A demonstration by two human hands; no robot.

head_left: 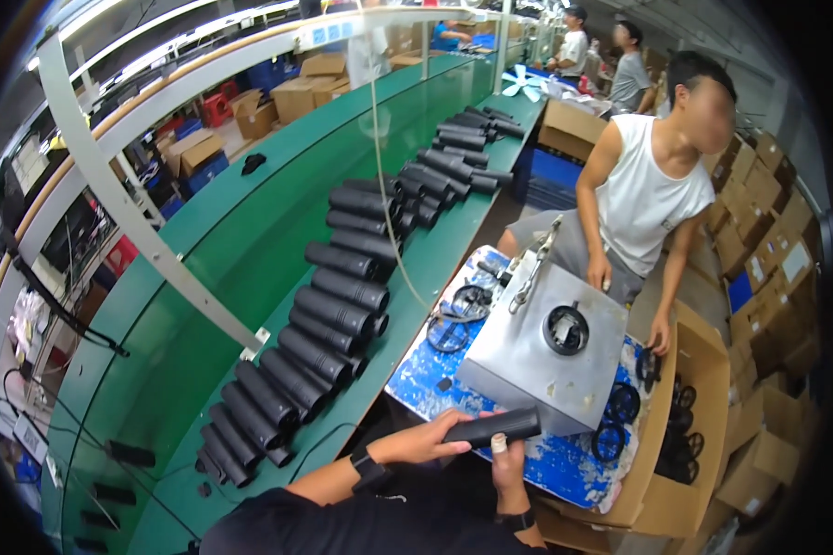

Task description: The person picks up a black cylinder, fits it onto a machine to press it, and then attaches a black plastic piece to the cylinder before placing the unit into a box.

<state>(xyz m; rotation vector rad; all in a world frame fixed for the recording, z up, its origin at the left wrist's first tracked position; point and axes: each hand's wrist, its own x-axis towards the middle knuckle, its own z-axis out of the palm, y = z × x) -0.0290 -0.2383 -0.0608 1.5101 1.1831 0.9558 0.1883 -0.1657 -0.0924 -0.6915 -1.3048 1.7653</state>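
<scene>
A black ribbed cylindrical tube (492,428) lies nearly level across my two hands at the near edge of the blue work surface. My left hand (428,438) is closed round its left end. My right hand (508,462) grips it from below near the right end, its thumb, wrapped in something white, against the side. Just beyond stands a grey metal box (546,347) with a black ring-shaped part (565,329) on top. Black spoked rings (611,435) lie right of the box, and more rings (453,324) lie to its left.
Many black tubes (333,310) lie in a long row on the green bench (435,268) at left. Across from me sits a person (652,185), one hand on a black part beside a cardboard box (685,504) of black wheel-like parts. A metal post (148,222) rises at left; cartons (759,231) are stacked at right.
</scene>
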